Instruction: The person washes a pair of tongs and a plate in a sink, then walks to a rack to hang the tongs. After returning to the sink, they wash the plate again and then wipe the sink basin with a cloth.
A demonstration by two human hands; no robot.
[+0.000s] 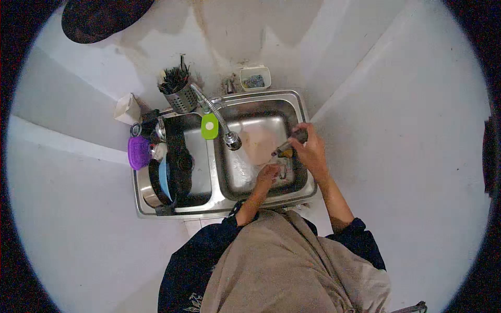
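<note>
My right hand (312, 151) is closed around a small dark bottle (299, 136) at the right side of the sink basin (235, 180). The bottle is tilted, its narrow neck pointing down and left toward my left hand (267, 175). That hand is low in the basin, its fingers curled; whatever they hold is too small and blurred to name. Near its fingertips shows a thin dark loop (283, 172). A small yellow piece (286, 153) lies just under the bottle's neck. A pale pinkish flat shape (258, 143) is on the basin floor behind my left hand.
A flexible faucet (232, 140) hangs over the basin's left side. On the divider is a green sponge-like piece (210, 127). The left basin holds a dark rack with a blue plate (164, 177) and a pot (148, 193). Behind stand a utensil holder (181, 99) and a white caddy (255, 72).
</note>
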